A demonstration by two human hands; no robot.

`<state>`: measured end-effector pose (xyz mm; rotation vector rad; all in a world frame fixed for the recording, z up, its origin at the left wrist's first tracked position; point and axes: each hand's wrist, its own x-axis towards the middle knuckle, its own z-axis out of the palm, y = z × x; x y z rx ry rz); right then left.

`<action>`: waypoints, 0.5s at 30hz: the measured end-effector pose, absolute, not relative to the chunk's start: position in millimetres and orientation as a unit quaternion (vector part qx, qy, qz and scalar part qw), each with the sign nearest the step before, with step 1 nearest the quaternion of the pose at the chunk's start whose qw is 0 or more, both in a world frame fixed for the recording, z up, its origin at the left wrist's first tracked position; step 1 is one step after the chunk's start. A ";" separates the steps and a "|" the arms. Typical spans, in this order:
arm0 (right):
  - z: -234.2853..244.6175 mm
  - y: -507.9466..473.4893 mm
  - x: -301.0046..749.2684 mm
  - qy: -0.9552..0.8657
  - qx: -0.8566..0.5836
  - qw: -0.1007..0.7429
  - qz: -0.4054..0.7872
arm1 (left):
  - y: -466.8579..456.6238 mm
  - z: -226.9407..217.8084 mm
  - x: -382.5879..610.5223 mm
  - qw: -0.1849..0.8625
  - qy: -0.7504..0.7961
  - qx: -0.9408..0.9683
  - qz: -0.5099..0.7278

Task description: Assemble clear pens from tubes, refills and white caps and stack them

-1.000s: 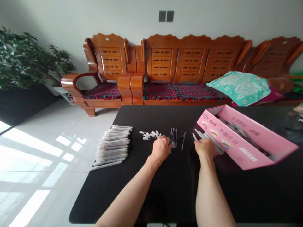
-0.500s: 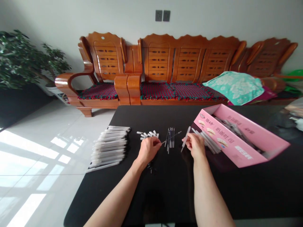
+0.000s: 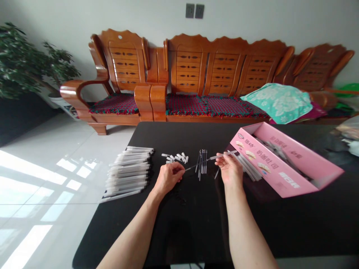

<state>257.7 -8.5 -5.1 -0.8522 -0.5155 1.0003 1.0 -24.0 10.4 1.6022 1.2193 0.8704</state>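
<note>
My left hand [image 3: 170, 176] pinches a thin pen refill [image 3: 191, 167] by its end, the refill pointing right. My right hand [image 3: 230, 168] holds a translucent white pen barrel [image 3: 215, 157] between thumb and fingers. Barrel and refill are lined up end to end, and the refill's far end meets the barrel's opening; how deep it sits I cannot tell. Below the refill lies a row of several refills [image 3: 203, 169] on the black table [image 3: 179, 231]. White pen caps [image 3: 179, 157] are scattered beyond my left hand. More empty barrels [image 3: 248, 167] lie right of my right hand.
Many pens with dark ends [image 3: 129, 170] are stacked side by side at the table's left. A pink box [image 3: 269, 168] full of pen parts stands at the right. Small black pieces [image 3: 181, 201] lie near my left wrist. A wooden sofa [image 3: 187, 67] runs behind the table.
My right hand has turned the barrel from steeply upright to nearly level, in line with the refill. My left hand has shifted slightly left and down, still pinching the refill.
</note>
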 end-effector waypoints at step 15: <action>-3.6 -8.9 254.8 -0.233 -0.391 0.755 0.472 | -24.1 14.7 0.6 0.445 0.495 0.655 0.358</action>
